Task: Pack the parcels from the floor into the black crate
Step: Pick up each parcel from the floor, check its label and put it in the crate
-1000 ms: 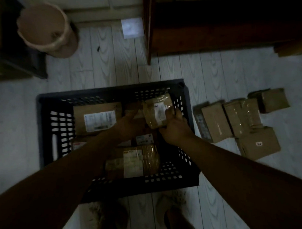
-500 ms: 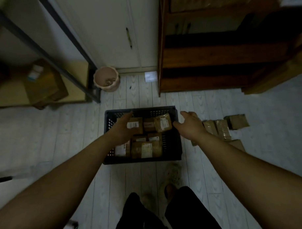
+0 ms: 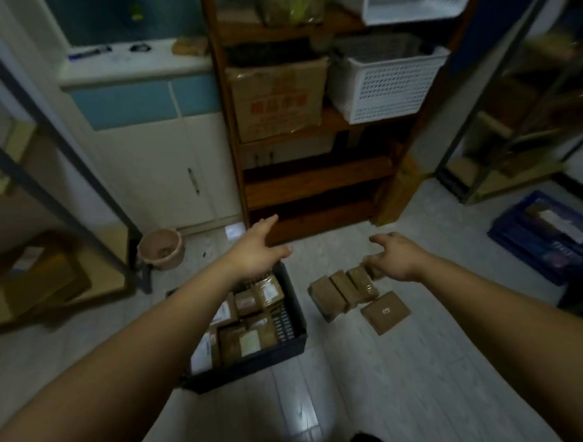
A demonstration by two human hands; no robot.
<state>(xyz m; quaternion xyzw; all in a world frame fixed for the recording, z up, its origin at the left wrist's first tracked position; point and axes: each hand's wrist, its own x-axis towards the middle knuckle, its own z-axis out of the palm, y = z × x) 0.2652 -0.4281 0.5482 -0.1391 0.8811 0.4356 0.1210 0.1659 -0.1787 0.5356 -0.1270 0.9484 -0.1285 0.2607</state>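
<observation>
- The left hand (image 3: pixel 255 255) was stretched out over the far end of the black crate (image 3: pixel 255 366). Its fingers (image 3: pixel 279 251) were straight and held together, the thumb was spread wide, and it held nothing.
- The right hand (image 3: pixel 400 260) hung over the floor to the right of the crate. Its fingers (image 3: pixel 378 240) were loosely spread and only slightly bent, and it gripped nothing.
- The two hands were well apart, with bare floor between their fingertips.
- The crate stood on the floor below and just behind the left fingers. The packed parcels (image 3: pixel 246 303) filled it in brown rows, several with white labels facing up.
- A row of three parcels (image 3: pixel 342 290) stood on edge on the floor, just below the right fingertips and beside the crate's right wall.
- One more brown parcel lay partly hidden under the right fingers. I could not tell whether the fingers touched it.
- A flat parcel (image 3: pixel 385 311) with a small mark on top lay on the floor beneath the right wrist, touching the near end of the row.
- A wooden shelf (image 3: pixel 315 187) rose beyond both sets of fingertips. It carried a cardboard box (image 3: pixel 279 99) and a white basket (image 3: pixel 388 85).
- A pink bucket (image 3: pixel 160 248) sat on the floor well to the left of the left thumb.
- A blue crate (image 3: pixel 545 235) stood far to the right of the right hand.
</observation>
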